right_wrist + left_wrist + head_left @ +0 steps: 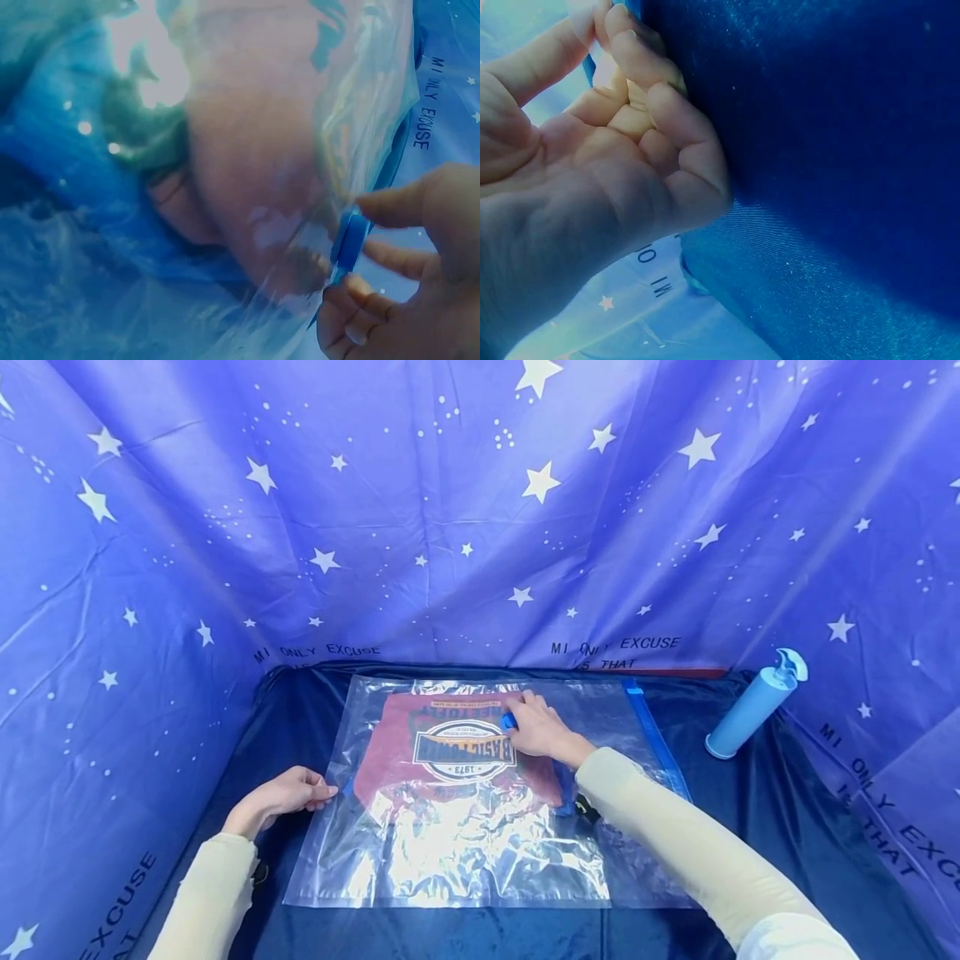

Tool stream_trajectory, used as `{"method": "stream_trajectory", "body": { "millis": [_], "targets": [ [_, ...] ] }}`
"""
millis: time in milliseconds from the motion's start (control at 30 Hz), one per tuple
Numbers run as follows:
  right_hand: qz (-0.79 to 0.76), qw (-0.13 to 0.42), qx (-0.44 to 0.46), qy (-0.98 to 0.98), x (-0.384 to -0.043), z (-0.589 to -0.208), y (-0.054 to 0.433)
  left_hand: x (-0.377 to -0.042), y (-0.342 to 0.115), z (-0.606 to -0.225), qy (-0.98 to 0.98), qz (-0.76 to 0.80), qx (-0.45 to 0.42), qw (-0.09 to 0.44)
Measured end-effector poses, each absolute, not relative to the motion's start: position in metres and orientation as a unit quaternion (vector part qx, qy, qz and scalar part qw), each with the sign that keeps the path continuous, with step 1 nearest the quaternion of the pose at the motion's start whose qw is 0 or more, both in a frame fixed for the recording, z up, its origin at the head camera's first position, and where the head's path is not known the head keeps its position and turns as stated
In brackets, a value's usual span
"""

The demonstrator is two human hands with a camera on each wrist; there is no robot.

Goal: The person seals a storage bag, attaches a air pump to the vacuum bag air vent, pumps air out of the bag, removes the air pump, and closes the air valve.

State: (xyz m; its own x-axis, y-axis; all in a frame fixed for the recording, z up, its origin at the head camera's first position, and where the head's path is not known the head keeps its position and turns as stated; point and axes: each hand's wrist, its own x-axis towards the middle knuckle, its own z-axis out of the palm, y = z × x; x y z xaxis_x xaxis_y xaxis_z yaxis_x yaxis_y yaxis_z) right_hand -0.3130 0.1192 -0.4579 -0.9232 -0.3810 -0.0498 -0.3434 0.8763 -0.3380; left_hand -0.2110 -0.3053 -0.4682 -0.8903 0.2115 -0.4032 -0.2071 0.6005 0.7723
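A large clear plastic vacuum bag lies on the dark blue cloth, with a folded red printed garment inside. At the bag's left edge, my left hand pinches the film between thumb and forefinger; the left wrist view shows that hand with its other fingers curled. Over the garment, my right hand grips the bag's small blue valve. In the right wrist view, thumb and fingers of this hand hold the valve edge-on, with the film pulled up around it.
A light blue hand pump stands tilted in view at the right, beyond the bag. A blue zip strip runs along the bag's right side. Purple star-printed curtains enclose the back and both sides of the dark cloth.
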Motion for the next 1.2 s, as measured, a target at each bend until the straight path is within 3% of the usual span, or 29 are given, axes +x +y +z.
{"method": "stream_trajectory", "body": {
  "millis": [233, 567, 900, 1200],
  "targets": [
    [-0.135, 0.031, -0.165, 0.977, -0.3124, -0.4652, 0.1195, -0.2098, -0.3048, -0.4695, 0.865, 0.448, 0.010, 0.227],
    [-0.173, 0.047, -0.191, 0.965, -0.3111, -0.4617, 0.1200, -0.2086, -0.3036, -0.4689, 0.869, 0.442, 0.012, 0.221],
    [-0.135, 0.016, -0.170, 0.976, -0.3113, -0.4649, 0.1193, -0.2083, -0.3030, -0.4692, 0.873, 0.438, 0.013, 0.215],
    [-0.150, 0.028, -0.205, 0.967, -0.3144, -0.4643, 0.1213, -0.2077, -0.3036, -0.4684, 0.871, 0.441, 0.015, 0.216]
  ]
}}
